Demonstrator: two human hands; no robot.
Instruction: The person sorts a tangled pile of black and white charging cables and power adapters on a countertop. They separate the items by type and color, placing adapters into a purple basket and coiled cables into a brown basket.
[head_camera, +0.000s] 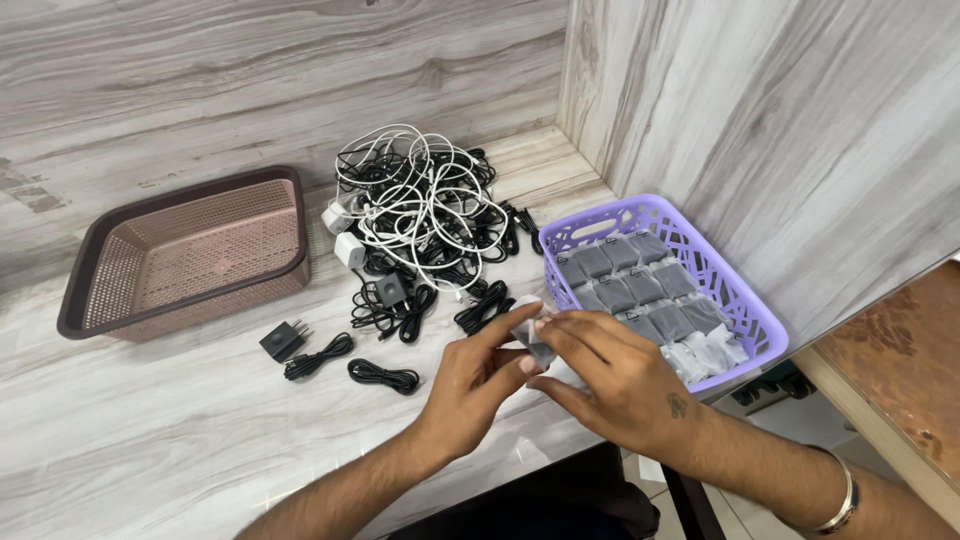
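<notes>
A small clear plastic pouch (532, 338) is pinched between the fingers of the left hand (470, 385) and the right hand (618, 385), both closed on it just above the desk (150, 430), beside the purple basket (745, 310). That basket is filled with rows of grey packets (640, 290). A tangled heap of black and white cables (425, 215) is seen behind the hands, with a black charger plug (283, 341) and a coiled black cable (383, 376) nearer. A brown basket (185, 250) is placed well to the left.
</notes>
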